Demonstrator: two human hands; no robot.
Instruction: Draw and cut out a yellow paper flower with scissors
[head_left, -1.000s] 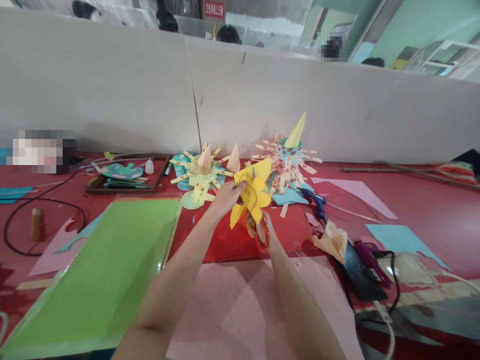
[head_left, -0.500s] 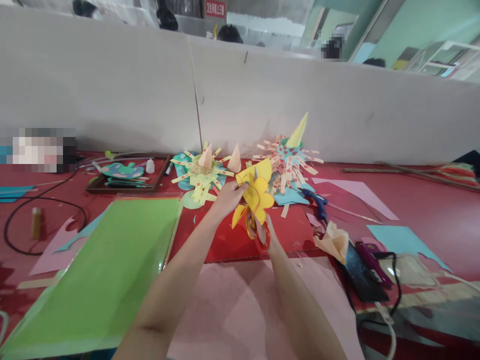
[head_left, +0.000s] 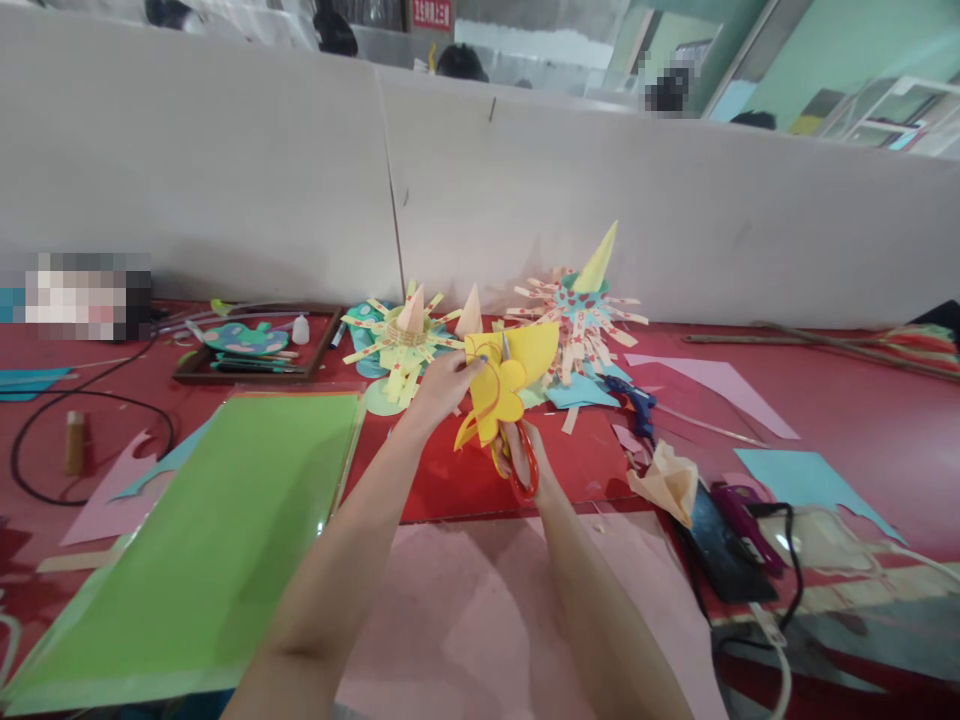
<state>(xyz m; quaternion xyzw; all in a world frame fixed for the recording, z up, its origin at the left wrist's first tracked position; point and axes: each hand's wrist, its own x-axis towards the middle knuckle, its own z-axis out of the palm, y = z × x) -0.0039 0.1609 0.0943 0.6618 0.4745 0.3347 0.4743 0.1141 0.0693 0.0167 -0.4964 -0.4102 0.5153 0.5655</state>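
Observation:
A piece of yellow paper [head_left: 504,392], partly cut into rounded petals, is pinched at its left edge by my left hand [head_left: 450,385]. Curved lines are drawn on it. My right hand [head_left: 517,450] grips scissors [head_left: 529,468] with red and yellow handles; the blade tip shows above the petals, and the rest of the blades is hidden by the paper. Behind my hands stand two spiky paper pieces with cones, a yellow one [head_left: 409,335] and a pink and blue one [head_left: 581,310]. A separate small paper cone [head_left: 470,312] is between them.
A bright green sheet [head_left: 202,530] in a clear sleeve lies left, near a dark tray [head_left: 251,376] of pens. To the right are a blue glue gun [head_left: 632,400], a crumpled peach paper [head_left: 667,482], a phone [head_left: 727,550] and cables. A white partition [head_left: 285,180] stands behind.
The yellow paper has turned and shifted slightly left, along with my left hand. More of the flap at its upper right shows. The scissors stay at nearly the same place.

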